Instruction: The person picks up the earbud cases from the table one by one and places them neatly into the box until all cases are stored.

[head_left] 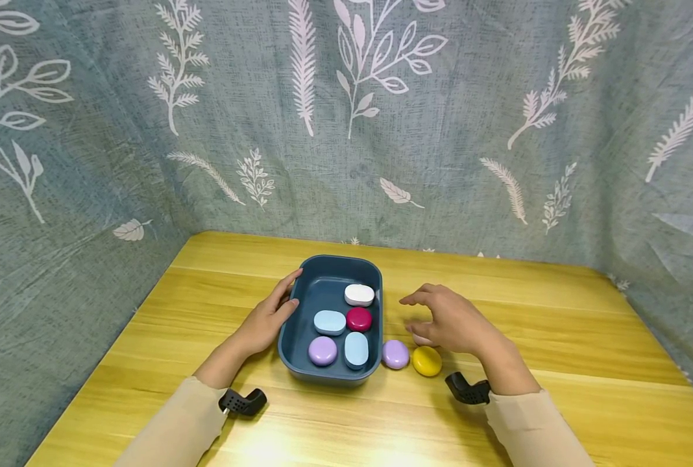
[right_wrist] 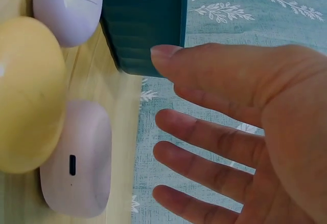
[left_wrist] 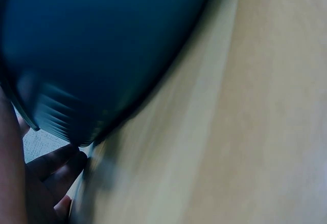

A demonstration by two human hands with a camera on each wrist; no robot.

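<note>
A dark blue rectangular bin (head_left: 317, 375) stands on the table in the head view. Inside lie a white earbud case (head_left: 359, 296), a dark red case (head_left: 359, 319), two light blue cases (head_left: 329, 323) and a purple case (head_left: 322, 351). My left hand (head_left: 263, 324) rests against the bin's left wall, its fingers along the outside. To the right of the bin, my right hand (head_left: 454, 320) hovers with fingers spread and nothing held. Near it sit a second purple case (head_left: 396, 355), a yellow case (head_left: 427, 361) and a pale pink case (right_wrist: 76, 162) with a charging port, partly hidden in the head view.
The wooden table (head_left: 557, 324) extends on both sides of the bin. A grey-green leaf-patterned cloth (head_left: 451, 162) hangs behind and at the sides. Each wrist wears a black camera mount (head_left: 468, 389).
</note>
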